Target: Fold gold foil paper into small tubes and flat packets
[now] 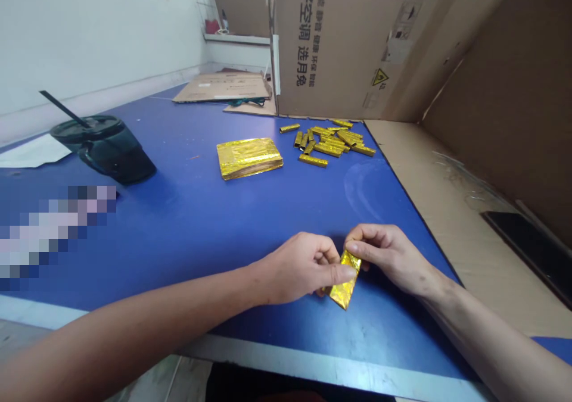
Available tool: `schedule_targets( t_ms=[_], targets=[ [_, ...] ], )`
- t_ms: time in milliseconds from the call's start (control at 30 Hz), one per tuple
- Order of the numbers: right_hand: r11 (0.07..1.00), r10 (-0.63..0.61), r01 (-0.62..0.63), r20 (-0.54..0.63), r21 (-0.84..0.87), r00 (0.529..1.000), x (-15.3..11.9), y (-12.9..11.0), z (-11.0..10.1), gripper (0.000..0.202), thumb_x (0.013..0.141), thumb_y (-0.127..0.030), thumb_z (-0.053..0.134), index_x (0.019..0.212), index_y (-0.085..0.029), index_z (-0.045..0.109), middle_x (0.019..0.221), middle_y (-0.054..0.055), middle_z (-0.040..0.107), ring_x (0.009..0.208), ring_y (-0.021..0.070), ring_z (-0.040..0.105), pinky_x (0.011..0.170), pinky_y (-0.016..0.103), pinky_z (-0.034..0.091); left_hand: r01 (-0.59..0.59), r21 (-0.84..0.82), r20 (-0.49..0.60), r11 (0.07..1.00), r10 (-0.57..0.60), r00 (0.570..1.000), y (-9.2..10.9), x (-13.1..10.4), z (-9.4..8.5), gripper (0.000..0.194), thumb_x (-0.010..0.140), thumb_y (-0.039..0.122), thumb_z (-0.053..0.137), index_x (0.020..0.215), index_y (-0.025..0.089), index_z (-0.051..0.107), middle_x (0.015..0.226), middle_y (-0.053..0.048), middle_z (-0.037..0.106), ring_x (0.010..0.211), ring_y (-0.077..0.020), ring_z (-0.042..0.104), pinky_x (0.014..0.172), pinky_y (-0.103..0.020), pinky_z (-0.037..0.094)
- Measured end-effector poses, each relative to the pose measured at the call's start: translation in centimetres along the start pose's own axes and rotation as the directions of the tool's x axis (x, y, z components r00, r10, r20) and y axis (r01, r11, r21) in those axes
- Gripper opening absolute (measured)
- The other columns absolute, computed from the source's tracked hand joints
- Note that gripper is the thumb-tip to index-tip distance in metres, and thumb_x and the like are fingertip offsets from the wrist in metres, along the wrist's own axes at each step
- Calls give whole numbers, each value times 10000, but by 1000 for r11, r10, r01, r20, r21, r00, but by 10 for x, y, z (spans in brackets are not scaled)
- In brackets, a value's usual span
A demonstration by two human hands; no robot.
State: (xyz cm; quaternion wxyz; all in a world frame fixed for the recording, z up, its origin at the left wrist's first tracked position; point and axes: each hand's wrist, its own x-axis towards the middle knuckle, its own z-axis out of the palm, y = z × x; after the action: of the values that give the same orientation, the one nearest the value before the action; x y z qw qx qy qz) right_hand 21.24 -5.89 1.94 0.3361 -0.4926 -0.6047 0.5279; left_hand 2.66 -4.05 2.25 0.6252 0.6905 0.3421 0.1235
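Note:
A folded piece of gold foil paper (344, 293) is held low over the blue table (187, 223), close to its front edge. My left hand (308, 268) pinches it from the left, thumb lying on its face. At its upper end, my right hand (386, 250) grips it between thumb and fingers. Farther back lies a stack of flat gold foil paper sheets (250, 156). To the right of that stack, a loose pile of folded gold strips (333, 145) rests on the table.
A dark lidded cup (114, 152) with a straw stands at the left, near a pixelated patch. Large cardboard (348, 44) rises behind and along the right. Flattened cardboard (223, 86) lies at the back. A dark flat object (531, 256) sits on the right-hand cardboard.

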Motion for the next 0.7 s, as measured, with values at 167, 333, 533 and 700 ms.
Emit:
schedule_targets(
  t_ms=[167,333,533,700],
  targets=[
    [978,-182,173,-78,-115,980,0,0,0,179,766,-311,574,671,-164,610,625,-2,551,575,100,487,570,248,406,-133,397,-161,908,212,964,-5,4,-6,118,765,269,520,732,159,548,636,22,549,589,-89,498,538,-207,381],
    [811,-477,390,-107,-437,872,1,9,-1,117,794,-225,548,835,-199,655,808,43,599,749,145,555,703,295,444,-224,870,-114,440,620,776,-13,13,-20,147,829,180,445,776,148,579,814,-35,540,785,-137,478,726,-265,399],
    [474,-517,392,111,-789,849,1,15,1,203,839,-167,446,833,-179,648,823,73,611,754,163,524,676,307,447,-188,978,95,91,607,789,-24,19,-22,198,852,153,387,747,148,554,791,-43,514,722,-145,439,660,-260,390],
    [318,-424,349,197,-881,884,-1,12,5,259,853,-161,393,815,-181,648,862,90,590,759,170,498,666,308,438,-213,976,161,48,500,851,-23,15,-18,224,862,172,379,739,143,563,800,-53,521,729,-156,456,643,-269,390]
  ],
)
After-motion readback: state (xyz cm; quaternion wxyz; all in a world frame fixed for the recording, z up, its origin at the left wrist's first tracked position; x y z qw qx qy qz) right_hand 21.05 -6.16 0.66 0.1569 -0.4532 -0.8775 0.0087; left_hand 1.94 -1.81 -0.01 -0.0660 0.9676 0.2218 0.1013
